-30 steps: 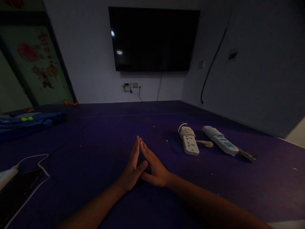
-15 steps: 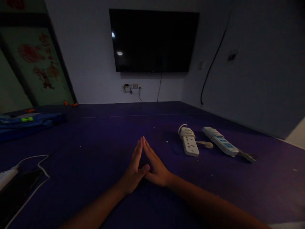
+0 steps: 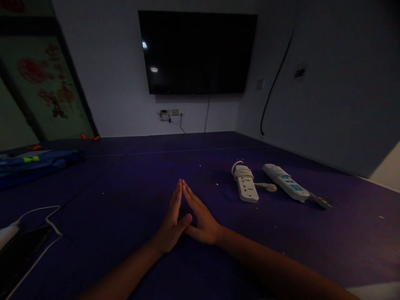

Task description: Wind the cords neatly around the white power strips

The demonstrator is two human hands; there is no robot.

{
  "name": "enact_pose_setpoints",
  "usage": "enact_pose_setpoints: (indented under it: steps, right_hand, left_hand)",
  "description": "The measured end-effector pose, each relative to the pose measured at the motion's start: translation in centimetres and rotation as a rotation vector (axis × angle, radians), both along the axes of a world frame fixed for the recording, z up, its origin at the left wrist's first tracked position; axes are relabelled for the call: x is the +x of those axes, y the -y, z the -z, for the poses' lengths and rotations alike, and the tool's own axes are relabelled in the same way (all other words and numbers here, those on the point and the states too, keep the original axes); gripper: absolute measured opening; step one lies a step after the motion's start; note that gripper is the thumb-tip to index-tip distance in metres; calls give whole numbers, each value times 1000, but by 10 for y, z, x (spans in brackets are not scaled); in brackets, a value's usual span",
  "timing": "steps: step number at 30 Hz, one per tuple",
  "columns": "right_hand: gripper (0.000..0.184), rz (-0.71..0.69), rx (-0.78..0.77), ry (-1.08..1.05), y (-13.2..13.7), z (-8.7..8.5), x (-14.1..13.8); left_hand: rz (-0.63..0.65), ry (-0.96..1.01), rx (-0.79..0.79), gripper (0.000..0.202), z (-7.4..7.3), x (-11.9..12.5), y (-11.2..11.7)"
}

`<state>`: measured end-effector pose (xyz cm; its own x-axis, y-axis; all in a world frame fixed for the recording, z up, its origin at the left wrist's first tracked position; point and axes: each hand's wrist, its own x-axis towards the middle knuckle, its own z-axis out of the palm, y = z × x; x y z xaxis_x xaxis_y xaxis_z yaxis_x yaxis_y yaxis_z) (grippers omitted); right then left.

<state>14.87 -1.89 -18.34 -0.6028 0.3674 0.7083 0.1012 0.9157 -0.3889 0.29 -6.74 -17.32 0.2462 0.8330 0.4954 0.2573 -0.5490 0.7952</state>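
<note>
While I am resting my left hand (image 3: 171,227) and right hand (image 3: 201,221) open and empty on the purple floor (image 3: 125,187), fingertips meeting, I am pressing both palms flat and even; the nearest white power strip (image 3: 246,188) is lying untouched to my right.

The white power strip (image 3: 247,188) lies flat on the purple surface (image 3: 125,183), sockets up, off to the right of your right hand (image 3: 200,223) and apart from it. Its cord (image 3: 242,170) is bundled at the far end, and its plug (image 3: 266,187) rests just beside it. A second strip (image 3: 287,184), with blue sockets, lies near its right side.
</note>
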Motion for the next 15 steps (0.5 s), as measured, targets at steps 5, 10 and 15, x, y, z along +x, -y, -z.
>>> enact_pose_setpoints:
  steps: [5,10,15]
  right_hand:
    - [86,-30,1,-6,1,-2,1]
    - [88,-32,-15,5,0,-3,1]
    - [87,-42,-43,-17,-1,0,2]
  left_hand:
    - [17,13,-47,81,-1,0,2]
    - [19,16,-56,81,1,-2,-1]
    - [20,29,-60,80,3,-5,-4]
